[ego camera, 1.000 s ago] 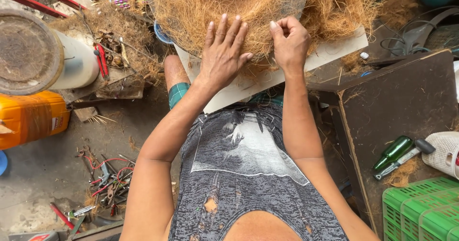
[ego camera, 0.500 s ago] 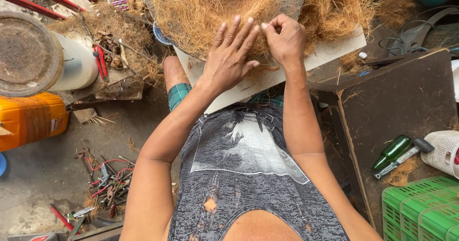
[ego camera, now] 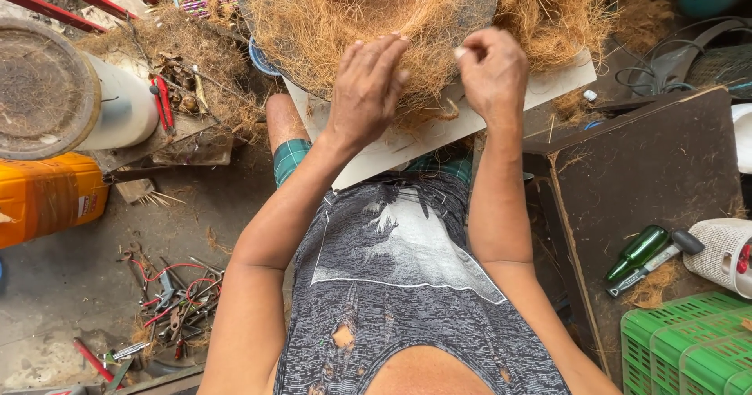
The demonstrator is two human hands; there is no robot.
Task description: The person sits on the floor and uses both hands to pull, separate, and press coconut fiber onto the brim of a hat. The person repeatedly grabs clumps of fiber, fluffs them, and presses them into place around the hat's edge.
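The left hand lies flat, fingers spread, on the brown coconut fibre nest. The right hand has its grip closed, pinching strands at the nest's edge, above the white board.

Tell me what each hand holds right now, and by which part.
Left hand lies flat on the coir fibre mound, gripping nothing. Right hand pinches fibres at its near edge.

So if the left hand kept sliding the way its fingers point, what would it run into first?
Probably the coconut fibre mound: the left hand already lies flat against its lower edge, fingers pointing into it.
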